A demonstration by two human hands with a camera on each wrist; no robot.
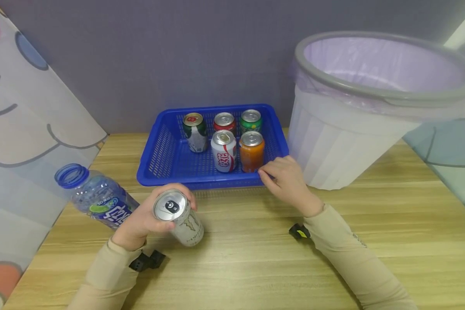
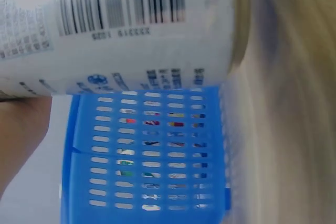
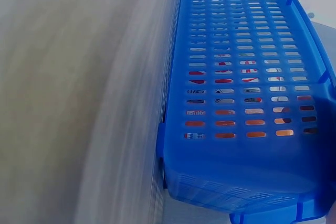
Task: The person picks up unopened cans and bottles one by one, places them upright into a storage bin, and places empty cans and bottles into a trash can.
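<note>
My left hand point(image 1: 147, 215) grips a pale Monster drink can point(image 1: 190, 230), tilted over the table in front of the basket. In the left wrist view the can point(image 2: 136, 30) shows its barcode side. My right hand point(image 1: 286, 183) is at the front right corner of a blue plastic basket point(image 1: 174, 183), its fingers curled over the rim and the thumb at the front. Inside the basket stand several cans, among them an orange can point(image 1: 252, 155), a white can with red lettering point(image 1: 223, 155) and a dark green and silver can point(image 1: 196, 135).
Beside my left hand is an uncapped clear plastic bottle point(image 1: 100, 198) with a blue neck and purple label. A large white bin point(image 1: 333, 137) with a grey rim and purple liner stands right of the basket. A grey panel point(image 1: 159, 51) rises behind the wooden table point(image 1: 248, 267).
</note>
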